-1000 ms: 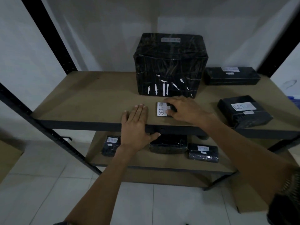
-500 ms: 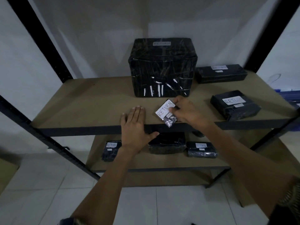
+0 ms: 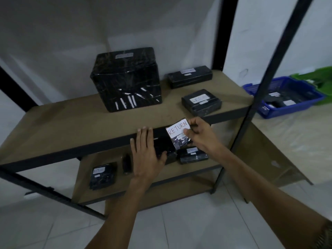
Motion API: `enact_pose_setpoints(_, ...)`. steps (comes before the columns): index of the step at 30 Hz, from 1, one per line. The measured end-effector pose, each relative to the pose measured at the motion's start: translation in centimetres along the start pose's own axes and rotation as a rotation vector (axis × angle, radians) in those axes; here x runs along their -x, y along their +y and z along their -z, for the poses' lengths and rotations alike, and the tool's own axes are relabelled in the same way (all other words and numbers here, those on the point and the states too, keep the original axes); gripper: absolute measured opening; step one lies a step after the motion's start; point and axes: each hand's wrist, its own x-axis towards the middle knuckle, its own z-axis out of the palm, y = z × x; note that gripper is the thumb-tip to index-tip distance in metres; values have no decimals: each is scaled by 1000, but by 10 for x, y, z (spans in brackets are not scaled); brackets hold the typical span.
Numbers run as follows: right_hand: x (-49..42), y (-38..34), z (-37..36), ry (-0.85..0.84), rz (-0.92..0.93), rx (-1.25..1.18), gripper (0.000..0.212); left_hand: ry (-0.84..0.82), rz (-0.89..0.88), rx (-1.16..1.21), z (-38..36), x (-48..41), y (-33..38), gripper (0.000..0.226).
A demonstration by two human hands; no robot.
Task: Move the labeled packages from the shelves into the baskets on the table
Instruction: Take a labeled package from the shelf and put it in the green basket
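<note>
White walls are backing a brown fibreboard shelf (image 3: 71, 126). Just off its front edge, the right grip (image 3: 199, 139) is pinching a small crinkly plastic packet (image 3: 177, 132) labelled RETURN. The left grip (image 3: 145, 155) is lying flat and open-fingered, holding nothing. For the carry to the blue slatted basket (image 3: 274, 112), a firm pinch is looking wise, since the film seems slippery.

Dim, flat indoor light is falling across the scene with a cool grey cast. The large package (image 3: 125, 79) is catching small white glints on its near face. The lower shelf (image 3: 190, 169) is lying in shadow. Wide-angle distortion is bending the right post (image 3: 278, 56), and the far-right blue basket (image 3: 269, 114) is blurring, while the label on the small package (image 3: 177, 133) is reading clearly.
</note>
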Motion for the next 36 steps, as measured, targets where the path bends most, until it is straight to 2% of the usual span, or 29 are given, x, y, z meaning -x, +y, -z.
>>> enact_pose_setpoints(3,24,17,48,21,25,62,18,-55,-63,50,-10,8,50,90)
enact_pose_setpoints(9,86,46,163,145,58,-5,21,-147,-147,151,-42,24,171,89)
enact_pose_setpoints(17,140,86,317,253,38,1,16,-217,-209,210,-88,40,340,91)
enact_pose_setpoints(24,126,126,431,310,-28,-20,21,-332,-281,224,-143,4,446,100)
enact_pose_setpoints(30,90,153,526,416,-94,-49,21,-424,-311,262,-214,-58,538,97)
enact_pose_setpoints(33,69,165,570,467,-129,-71,21,-426,-370,308,-243,-89,581,97)
enact_pose_setpoints(36,47,177,614,502,-146,-69,20,-433,-384,253,-273,-128,622,98)
